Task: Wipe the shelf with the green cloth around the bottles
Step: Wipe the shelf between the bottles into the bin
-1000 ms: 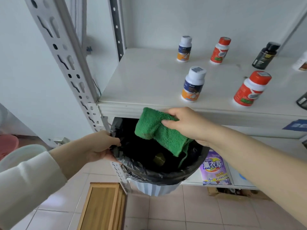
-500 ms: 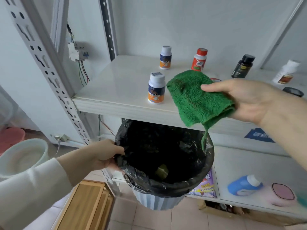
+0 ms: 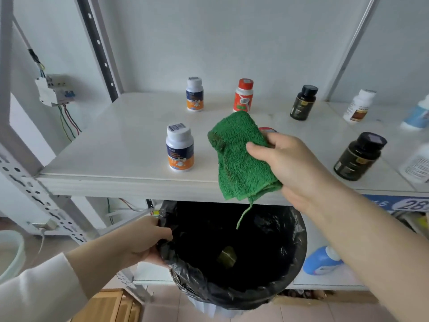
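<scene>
My right hand [image 3: 294, 163] grips the folded green cloth [image 3: 239, 156] above the front edge of the white shelf [image 3: 120, 145]. The cloth hides most of a red-capped bottle [image 3: 267, 130] behind it. A white bottle with a blue and orange label [image 3: 180, 148] stands just left of the cloth. Further back stand another white bottle [image 3: 195, 94], a red bottle [image 3: 243, 95] and a dark bottle [image 3: 303, 102]. A larger dark bottle [image 3: 358, 156] stands at the right. My left hand [image 3: 141, 240] grips the rim of a bin lined with a black bag [image 3: 232, 256], below the shelf.
More white bottles [image 3: 358, 105] stand on the neighbouring shelf at the right. A perforated metal upright [image 3: 30, 182] frames the left side, with a wired breaker [image 3: 54, 89] on the wall. A blue detergent bottle [image 3: 322, 261] lies on the lower shelf. A wooden box [image 3: 106, 305] sits on the floor.
My right hand has lifted the green cloth out of the bin, up to shelf height, then drawn it slightly nearer the front edge. My left hand keeps its hold on the bin rim.
</scene>
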`<state>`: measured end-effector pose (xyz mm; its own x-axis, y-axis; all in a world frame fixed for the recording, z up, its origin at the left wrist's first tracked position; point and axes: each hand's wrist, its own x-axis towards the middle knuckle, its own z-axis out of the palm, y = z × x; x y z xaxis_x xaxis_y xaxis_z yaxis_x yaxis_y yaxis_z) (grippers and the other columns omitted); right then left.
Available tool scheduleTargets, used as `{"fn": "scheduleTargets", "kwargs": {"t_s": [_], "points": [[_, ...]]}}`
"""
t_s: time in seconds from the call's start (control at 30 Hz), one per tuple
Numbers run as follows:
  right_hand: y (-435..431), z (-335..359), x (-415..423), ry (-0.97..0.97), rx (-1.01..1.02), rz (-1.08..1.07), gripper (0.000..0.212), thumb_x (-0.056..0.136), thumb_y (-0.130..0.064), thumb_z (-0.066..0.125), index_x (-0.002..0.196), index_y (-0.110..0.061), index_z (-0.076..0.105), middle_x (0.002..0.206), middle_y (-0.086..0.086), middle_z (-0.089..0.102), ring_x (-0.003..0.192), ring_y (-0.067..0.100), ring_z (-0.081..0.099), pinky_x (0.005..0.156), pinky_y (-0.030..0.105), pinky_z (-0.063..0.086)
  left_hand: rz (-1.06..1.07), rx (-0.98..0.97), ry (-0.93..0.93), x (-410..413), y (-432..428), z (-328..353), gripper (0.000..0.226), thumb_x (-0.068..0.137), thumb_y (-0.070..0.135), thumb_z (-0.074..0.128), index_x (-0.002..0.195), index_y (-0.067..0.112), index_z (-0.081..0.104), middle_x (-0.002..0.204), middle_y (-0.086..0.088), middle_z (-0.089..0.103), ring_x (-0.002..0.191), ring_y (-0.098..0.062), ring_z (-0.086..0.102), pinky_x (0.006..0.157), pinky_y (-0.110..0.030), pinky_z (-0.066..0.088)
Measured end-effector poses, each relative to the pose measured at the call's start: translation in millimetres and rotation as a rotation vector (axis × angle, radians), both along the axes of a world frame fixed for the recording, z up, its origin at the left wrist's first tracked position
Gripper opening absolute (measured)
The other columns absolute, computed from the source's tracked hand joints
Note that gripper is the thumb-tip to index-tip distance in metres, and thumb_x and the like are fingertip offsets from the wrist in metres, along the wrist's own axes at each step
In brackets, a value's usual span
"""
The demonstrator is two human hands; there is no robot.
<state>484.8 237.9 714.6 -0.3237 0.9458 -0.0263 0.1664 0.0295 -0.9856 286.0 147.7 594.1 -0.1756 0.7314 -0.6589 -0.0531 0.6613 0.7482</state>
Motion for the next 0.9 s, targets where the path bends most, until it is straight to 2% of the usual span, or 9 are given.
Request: {"fn": "scheduleTargets", "kwargs": {"t_s": [0.27,0.37,0.47,0.53,0.6,0.67,0.77,0.83,0.9], "points": [[28.8,59.1,80.2,0.061,0.048,-0.151,0.01,0.085,-0.007,0.058,0.089,-0.01,0.066,0.086,0.005,0.07,0.073,0.014,0.07,0.062,0.027,0.059,-0.021,-0.01,0.01,25.7,11.1,-0.9,0.016,0.083,-0.015,0.044,0.096,-0.012,0.053,0.081,-0.023,0.06,0.058,-0.03,0.061,0.043,-0.031,0.053],[51.8,51.5,97.3,-0.219,0.137,-0.237,0.016,0.085,-0.008,0.059,0.1,-0.009,0.066,0.086,0.006,0.068,0.079,0.02,0.068,0.074,0.036,0.057,-0.011,-0.022,0.013,43.0,14.9,-1.1,0.015,0.084,-0.015,0.044,0.095,-0.012,0.053,0.082,-0.024,0.059,0.063,-0.032,0.059,0.044,-0.033,0.055],[82.3,40.8,95.0,-0.425,0.249,-0.269,0.025,0.083,-0.007,0.058,0.105,0.004,0.062,0.107,0.023,0.066,0.097,0.035,0.064,0.088,0.051,0.051,0.005,-0.03,0.012,61.3,19.6,-1.5,0.018,0.083,-0.015,0.045,0.1,-0.015,0.053,0.082,-0.024,0.06,0.061,-0.031,0.06,0.047,-0.032,0.056],[111.5,41.0,88.7,-0.504,0.29,-0.279,0.034,0.082,-0.005,0.055,0.113,0.007,0.058,0.107,0.019,0.066,0.093,0.031,0.064,0.077,0.038,0.055,0.01,-0.039,0.013,73.0,22.4,-0.7,0.019,0.084,-0.014,0.045,0.101,-0.015,0.052,0.085,-0.024,0.06,0.061,-0.03,0.063,0.048,-0.032,0.056],[137.5,49.6,80.7,-0.57,0.296,-0.273,0.027,0.083,-0.003,0.053,0.109,0.003,0.06,0.096,0.011,0.062,0.08,0.021,0.054,0.061,0.021,0.042,0.016,-0.033,0.021,82.8,26.7,-0.7,0.019,0.083,-0.014,0.045,0.101,-0.015,0.052,0.086,-0.025,0.061,0.06,-0.03,0.064,0.049,-0.033,0.056],[158.9,57.9,71.4,-0.643,0.293,-0.289,0.006,0.084,0.0,0.049,0.08,-0.002,0.053,0.074,0.006,0.049,0.067,0.019,0.045,0.051,0.019,0.033,0.033,-0.025,0.032,91.4,31.3,0.0,0.014,0.083,-0.014,0.045,0.094,-0.013,0.053,0.078,-0.023,0.06,0.053,-0.027,0.063,0.045,-0.032,0.054],[186.4,54.8,60.1,-0.788,0.371,-0.265,0.034,0.087,0.003,0.042,0.06,-0.014,0.029,0.064,0.001,0.031,0.056,0.015,0.032,0.046,0.02,0.023,0.044,-0.016,0.022,100.4,37.0,-1.0,0.016,0.083,-0.015,0.044,0.092,-0.011,0.055,0.074,-0.022,0.061,0.05,-0.027,0.062,0.043,-0.033,0.054],[198.5,42.3,52.2,-0.916,0.422,-0.194,0.028,0.088,0.002,0.041,0.064,-0.011,0.039,0.075,0.006,0.047,0.071,0.023,0.044,0.053,0.022,0.033,0.037,-0.016,0.01,103.9,40.0,-2.1,0.018,0.082,-0.016,0.043,0.095,-0.012,0.056,0.075,-0.022,0.06,0.05,-0.028,0.062,0.043,-0.033,0.054],[200.9,25.9,43.6,-1.161,0.442,-0.039,0.022,0.089,0.0,0.038,0.096,-0.002,0.059,0.091,0.01,0.057,0.08,0.025,0.052,0.063,0.026,0.042,0.026,-0.013,0.009,105.0,44.2,-3.0,0.018,0.082,-0.016,0.043,0.092,-0.01,0.057,0.073,-0.022,0.061,0.052,-0.029,0.062,0.044,-0.034,0.055]]}}
